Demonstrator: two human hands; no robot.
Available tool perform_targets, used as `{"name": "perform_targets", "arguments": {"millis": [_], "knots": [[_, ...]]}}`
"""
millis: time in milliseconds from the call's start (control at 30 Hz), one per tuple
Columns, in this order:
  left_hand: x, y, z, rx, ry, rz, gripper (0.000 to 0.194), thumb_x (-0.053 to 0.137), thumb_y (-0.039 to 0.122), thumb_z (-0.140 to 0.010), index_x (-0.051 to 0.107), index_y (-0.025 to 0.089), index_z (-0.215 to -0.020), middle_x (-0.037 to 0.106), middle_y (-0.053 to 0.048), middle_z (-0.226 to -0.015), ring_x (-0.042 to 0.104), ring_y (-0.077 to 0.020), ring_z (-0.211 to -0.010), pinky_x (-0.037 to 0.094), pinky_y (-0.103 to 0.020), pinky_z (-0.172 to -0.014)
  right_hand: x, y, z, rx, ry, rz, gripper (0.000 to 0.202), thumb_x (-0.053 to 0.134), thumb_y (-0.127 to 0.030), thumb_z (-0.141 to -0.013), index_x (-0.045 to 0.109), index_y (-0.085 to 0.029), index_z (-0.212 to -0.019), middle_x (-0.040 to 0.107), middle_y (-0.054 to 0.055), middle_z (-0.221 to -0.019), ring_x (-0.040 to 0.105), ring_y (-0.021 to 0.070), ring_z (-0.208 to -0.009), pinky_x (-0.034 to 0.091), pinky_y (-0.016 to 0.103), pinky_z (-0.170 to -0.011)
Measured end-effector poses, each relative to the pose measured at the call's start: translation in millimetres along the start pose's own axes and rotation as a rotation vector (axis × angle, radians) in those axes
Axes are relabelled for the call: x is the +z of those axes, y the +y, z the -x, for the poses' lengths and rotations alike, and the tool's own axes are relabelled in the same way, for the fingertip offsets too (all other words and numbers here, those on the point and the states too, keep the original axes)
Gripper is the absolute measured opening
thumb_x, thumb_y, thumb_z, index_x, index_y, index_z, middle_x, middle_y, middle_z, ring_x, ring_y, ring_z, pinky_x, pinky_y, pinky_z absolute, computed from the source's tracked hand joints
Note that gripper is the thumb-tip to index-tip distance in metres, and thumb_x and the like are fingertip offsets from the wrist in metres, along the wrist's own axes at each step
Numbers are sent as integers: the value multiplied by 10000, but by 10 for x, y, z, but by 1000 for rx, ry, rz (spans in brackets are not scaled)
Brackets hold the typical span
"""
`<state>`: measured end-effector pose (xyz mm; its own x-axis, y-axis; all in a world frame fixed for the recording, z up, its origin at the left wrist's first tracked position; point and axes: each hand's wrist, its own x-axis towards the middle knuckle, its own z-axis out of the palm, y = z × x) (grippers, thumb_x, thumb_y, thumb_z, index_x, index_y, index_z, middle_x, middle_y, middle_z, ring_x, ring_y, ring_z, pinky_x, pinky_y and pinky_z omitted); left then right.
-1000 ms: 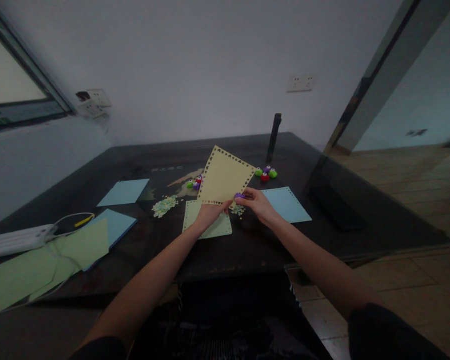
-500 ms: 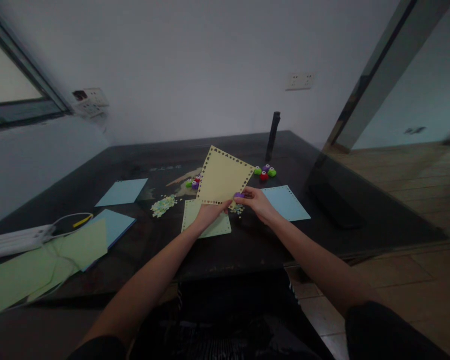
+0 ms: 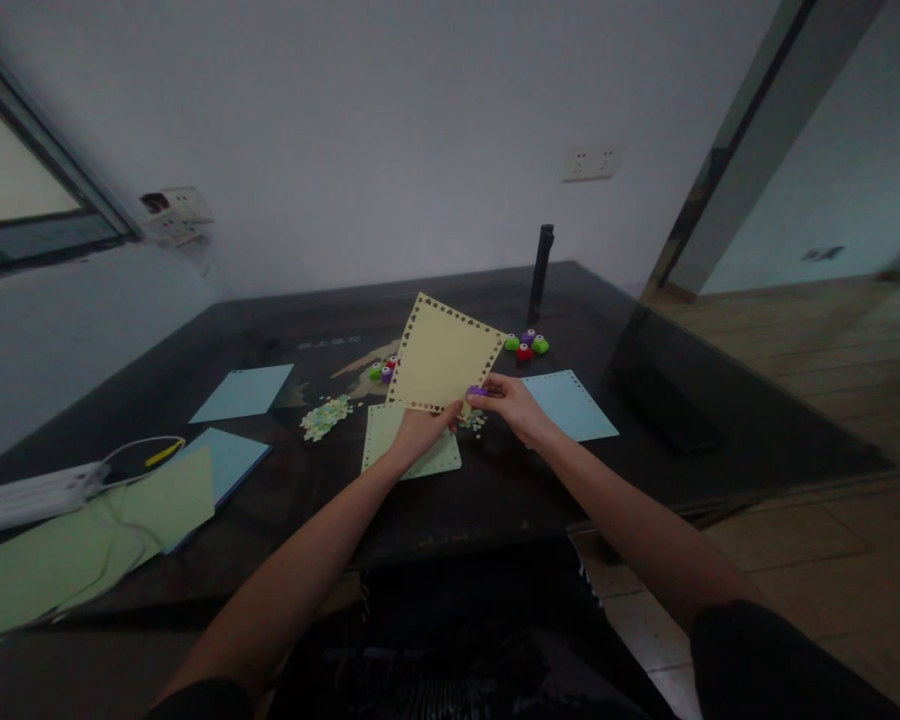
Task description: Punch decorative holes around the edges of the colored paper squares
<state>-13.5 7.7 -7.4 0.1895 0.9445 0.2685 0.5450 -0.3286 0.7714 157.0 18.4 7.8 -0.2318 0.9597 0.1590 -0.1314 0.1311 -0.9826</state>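
Observation:
A pale yellow sheet of paper (image 3: 450, 352) with small shapes punched along its edges is held up over the table. My left hand (image 3: 422, 432) grips its lower edge, with the thumb in front. At the sheet's lower right corner, my right hand (image 3: 511, 404) is closed around a small purple craft punch (image 3: 478, 391). Beneath lies a light green sheet (image 3: 377, 437) with a punched border, partly covered by my left hand. Paper bits (image 3: 471, 420) are scattered beside it, and a larger pile of punched bits (image 3: 325, 416) lies to the left.
Several coloured punches (image 3: 524, 352) stand behind right; others (image 3: 379, 371) are partly hidden by the sheet. Blue sheets (image 3: 570, 405) lie right and left. Green paper (image 3: 150, 495), a white power strip (image 3: 34, 497), a black upright object (image 3: 541, 270) and a dark flat object (image 3: 664, 410) are on the table.
The view has shifted slightly. Both hands keep hold of the yellow sheet and the purple punch at the same corner, with hardly any movement.

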Motion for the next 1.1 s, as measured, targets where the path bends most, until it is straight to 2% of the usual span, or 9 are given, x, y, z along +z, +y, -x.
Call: {"name": "perform_targets", "arguments": {"millis": [267,467,800,967,1100], "knots": [[10,-29,-4,-16,-3,-18,416,469,375,-833,538,209,-457,621,-22,-530,609,-184,-635,444,-332,-827,-7,60,-20,12,-4,-35,274,779,-302,-558,688,-188,-790,688,29,-812,603,169,-755,458,341,-782],[-19,-15,-15,-8,-4,-58,422,452,368,-839,533,210,-457,625,-19,-543,625,-192,-706,428,-327,-875,-13,109,-32,42,-26,-62,321,779,-306,-571,680,-170,-844,684,38,-839,597,151,-729,472,298,-688],[-28,-10,-23,7,35,4,361,474,367,-830,565,205,-520,613,-6,-529,624,-184,-669,435,-319,-865,-18,72,-15,76,-42,-52,299,768,-313,-617,664,-162,-854,670,37,-839,600,130,-725,471,246,-636],[-58,31,-17,-26,73,31,372,491,349,-821,543,205,-482,631,-16,-552,620,-183,-666,444,-312,-859,-36,10,-10,133,-53,-82,295,752,-341,-649,662,-162,-866,663,26,-790,611,122,-706,480,239,-644],[-90,67,-17,-45,103,72,367,506,345,-813,538,205,-475,617,-16,-529,609,-178,-619,465,-300,-806,-62,-35,-12,149,-52,-105,266,717,-362,-700,660,-164,-868,674,39,-838,623,118,-699,488,233,-642]]}}
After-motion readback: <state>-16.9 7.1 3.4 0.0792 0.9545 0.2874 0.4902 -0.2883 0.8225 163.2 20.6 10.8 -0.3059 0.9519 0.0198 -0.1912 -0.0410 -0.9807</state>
